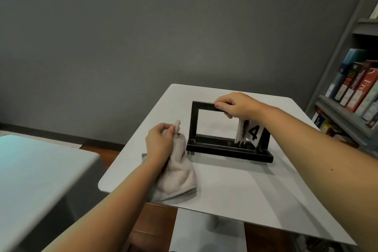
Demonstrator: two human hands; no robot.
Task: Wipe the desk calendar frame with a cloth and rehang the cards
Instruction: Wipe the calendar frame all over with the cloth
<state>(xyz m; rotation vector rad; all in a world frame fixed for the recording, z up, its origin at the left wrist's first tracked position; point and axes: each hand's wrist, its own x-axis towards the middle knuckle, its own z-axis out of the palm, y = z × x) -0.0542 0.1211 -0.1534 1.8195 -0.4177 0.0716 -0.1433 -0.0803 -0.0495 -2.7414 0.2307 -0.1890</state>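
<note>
Black frame [194, 125] is standing upright near the middle of the white table [245, 190], base flat on the top. Right hand [238, 104] is gripping the frame's top bar toward its right end, thumb on the near face and fingers curling over the top and behind. Cards [253, 133] are hanging from the bar just below that hand, at the right side of the opening; the front one is showing a black 4, and the others are fanning out behind it on the left. Left hand [160, 141] is pinching a beige cloth [180, 174] bunched between curled fingers, with a tip of it sticking up above the knuckles. The rest of the cloth is draping down and resting on the table near its left edge. Cloth is sitting just beside the frame's left base corner, can't tell if it's touching. Another pale table [41, 170] is at far left, a shelf [345, 114] with books [356, 84] at right, grey wall [143, 37] behind
</note>
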